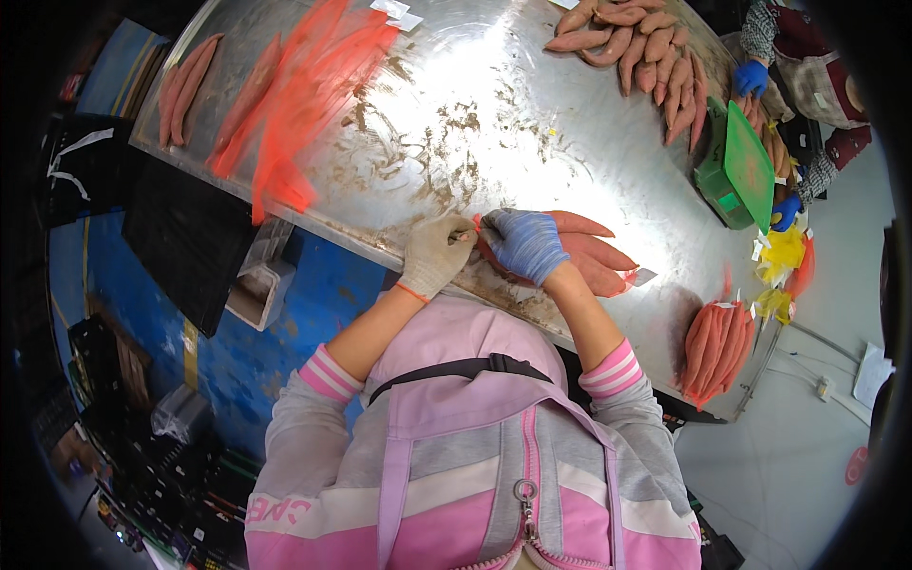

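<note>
A red mesh bag of sweet potatoes [600, 258] lies on the metal table's near edge, in front of me. My right hand [525, 244], in a blue-and-white glove, is closed over the bag's left end and hides part of it. Close beside it, my left hand [437, 255] in an off-white glove has its fingers curled in a pinch. A bit of red mesh shows between the two hands, at the bag's gathered end. A small tag hangs at the bag's right end.
Loose red mesh bags [313, 85] and a few sweet potatoes [188, 90] lie at left. A sweet potato heap [655, 47] is at the far right, near a green scale [746, 166] and a co-worker's blue-gloved hand [750, 78]. A filled mesh bag [719, 350] sits at the right edge.
</note>
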The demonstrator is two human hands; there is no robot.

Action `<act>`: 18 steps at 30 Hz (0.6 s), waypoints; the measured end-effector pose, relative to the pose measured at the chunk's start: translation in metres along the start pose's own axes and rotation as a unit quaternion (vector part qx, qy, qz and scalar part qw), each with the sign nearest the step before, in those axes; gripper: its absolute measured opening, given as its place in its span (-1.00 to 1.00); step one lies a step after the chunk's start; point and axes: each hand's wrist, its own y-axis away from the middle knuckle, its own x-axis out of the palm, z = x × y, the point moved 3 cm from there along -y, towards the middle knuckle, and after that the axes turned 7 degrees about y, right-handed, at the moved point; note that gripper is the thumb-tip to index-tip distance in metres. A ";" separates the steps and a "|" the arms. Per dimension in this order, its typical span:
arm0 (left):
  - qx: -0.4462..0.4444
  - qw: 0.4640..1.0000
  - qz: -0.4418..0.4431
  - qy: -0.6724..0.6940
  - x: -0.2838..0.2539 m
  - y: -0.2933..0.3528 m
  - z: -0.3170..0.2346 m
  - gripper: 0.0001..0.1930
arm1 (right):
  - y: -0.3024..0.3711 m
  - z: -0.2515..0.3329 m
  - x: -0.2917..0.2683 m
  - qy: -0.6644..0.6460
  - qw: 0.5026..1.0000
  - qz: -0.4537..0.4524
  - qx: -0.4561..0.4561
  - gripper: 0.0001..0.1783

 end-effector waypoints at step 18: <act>-0.133 0.986 0.051 0.087 -0.001 -0.006 0.014 -0.77 | 0.009 0.012 -0.002 0.107 0.982 -0.076 -0.138 -0.78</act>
